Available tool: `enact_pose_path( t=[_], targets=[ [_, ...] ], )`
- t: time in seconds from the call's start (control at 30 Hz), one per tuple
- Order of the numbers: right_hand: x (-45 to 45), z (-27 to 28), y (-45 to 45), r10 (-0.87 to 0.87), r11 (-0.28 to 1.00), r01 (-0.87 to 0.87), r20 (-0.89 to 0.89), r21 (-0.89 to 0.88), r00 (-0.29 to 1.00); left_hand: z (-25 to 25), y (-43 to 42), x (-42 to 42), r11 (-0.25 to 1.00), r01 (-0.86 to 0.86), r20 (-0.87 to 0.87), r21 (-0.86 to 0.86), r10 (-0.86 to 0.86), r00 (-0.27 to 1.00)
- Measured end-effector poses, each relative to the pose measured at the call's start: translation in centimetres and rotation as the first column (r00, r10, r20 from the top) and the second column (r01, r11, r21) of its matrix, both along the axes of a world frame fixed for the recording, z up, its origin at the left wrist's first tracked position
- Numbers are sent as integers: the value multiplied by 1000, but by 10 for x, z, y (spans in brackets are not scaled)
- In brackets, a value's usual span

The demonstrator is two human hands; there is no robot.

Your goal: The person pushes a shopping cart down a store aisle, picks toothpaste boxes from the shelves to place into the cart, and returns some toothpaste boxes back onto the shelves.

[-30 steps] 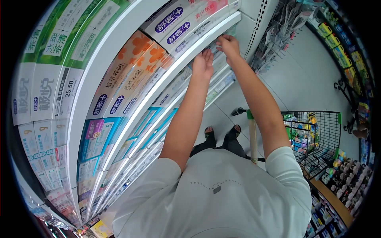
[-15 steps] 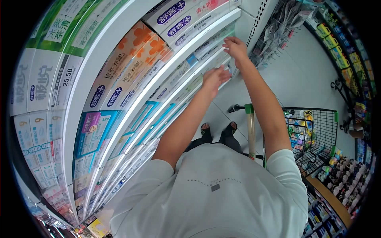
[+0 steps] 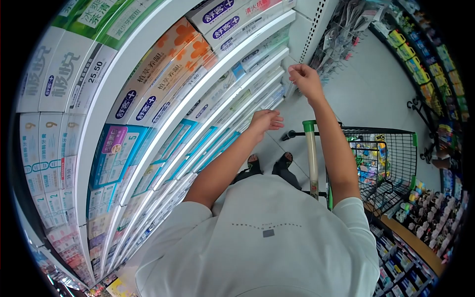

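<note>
My left hand [image 3: 266, 123] hovers in front of the lower shelves, its fingers stretched out and holding nothing. Higher up and to the right, my right hand [image 3: 305, 81] has its fingers curled together, with nothing visible in them. Neither hand touches the shelving. Closest to both are the shelf fronts with rows of toothpaste boxes. Among these are orange-flowered boxes [image 3: 184, 55], a blue box with a purple label [image 3: 116, 156], and white boxes with a purple logo [image 3: 217, 12].
A black wire shopping cart [image 3: 396, 131] with a green-ended handle [image 3: 310, 148] stands at my right and contains colourful packages [image 3: 368, 161]. Hanging packets [image 3: 336, 42] line the shelf end. Curved racks of goods [image 3: 413, 59] stand on the far right.
Both hands have drawn back from the shelves toward my body. The right hand's fingers have curled in more. The cart sits slightly higher and further left in view.
</note>
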State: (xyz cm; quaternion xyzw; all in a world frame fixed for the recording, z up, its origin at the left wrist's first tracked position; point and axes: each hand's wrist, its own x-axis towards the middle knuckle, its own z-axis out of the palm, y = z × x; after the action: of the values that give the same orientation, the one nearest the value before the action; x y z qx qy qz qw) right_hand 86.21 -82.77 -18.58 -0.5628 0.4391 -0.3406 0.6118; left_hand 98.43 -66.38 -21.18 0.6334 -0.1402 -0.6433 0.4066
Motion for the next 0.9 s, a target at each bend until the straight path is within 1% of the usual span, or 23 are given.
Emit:
enact_pose_path(
  t=[0.03,0.07,0.13,0.17,0.23,0.27,0.3,0.33,0.37,0.43,0.47,0.5,0.57,0.6,0.67,0.7,0.77,0.8,0.87,0.9],
  targets=[
    [-1,-3,1,17,997,-21,-44,-76,999,0,1,-1,1000,2,0,-5,-2,1000],
    [0,-6,1,15,997,-19,-44,-81,999,0,1,-1,1000,5,-2,-6,-5,1000],
    [6,-5,2,57,960,-90,-131,-264,990,1,2,-2,1000,10,-1,-11,-10,1000],
    [9,-3,1,55,959,-89,-130,-268,990,1,3,-2,1000,10,6,-7,-10,1000],
    [19,5,-1,111,923,-217,-319,-318,941,4,6,-1,1000,5,17,-8,-5,1000],
    [26,8,-2,114,921,-220,-316,-322,942,5,8,1,1000,-4,26,-5,4,1000],
    [33,10,-4,69,828,-267,-383,-493,921,8,10,2,1000,-15,35,-3,15,999],
    [38,13,-7,10,700,-318,-436,-640,900,10,13,5,1000,-22,39,-8,23,999],
    [45,13,-14,14,694,-320,-432,-645,902,12,16,7,999,-36,45,-7,36,998],
    [59,12,-28,-67,464,-377,-457,-801,887,16,23,14,998,-54,57,-9,55,997],
    [65,10,-34,-120,405,-406,-488,-819,865,18,26,18,997,-80,66,-10,80,995],
    [69,13,-38,-116,401,-405,-484,-822,868,18,30,22,994,-105,74,-9,106,992],
    [78,19,-45,-176,335,-467,-541,-818,822,16,36,30,991,-134,75,-19,135,988],
    [81,20,-48,-168,333,-469,-540,-818,824,16,39,33,987,-157,71,-26,159,985],
    [87,22,-55,-186,289,-553,-613,-781,768,14,43,38,985,-168,79,-24,170,982],
    [90,23,-59,-180,289,-554,-613,-781,769,13,43,39,985,-172,85,-25,173,981],
    [96,26,-67,-87,260,-685,-723,-681,686,13,44,41,983,-185,88,-14,186,979],
    [102,24,-74,-83,257,-685,-722,-681,687,12,44,41,981,-193,91,-6,193,977],
    [113,20,-86,32,336,-738,-776,-586,630,12,45,42,979,-203,103,8,201,974],
    [114,23,-88,34,331,-736,-772,-591,635,12,44,44,978,-206,114,19,202,973]
  ],
)
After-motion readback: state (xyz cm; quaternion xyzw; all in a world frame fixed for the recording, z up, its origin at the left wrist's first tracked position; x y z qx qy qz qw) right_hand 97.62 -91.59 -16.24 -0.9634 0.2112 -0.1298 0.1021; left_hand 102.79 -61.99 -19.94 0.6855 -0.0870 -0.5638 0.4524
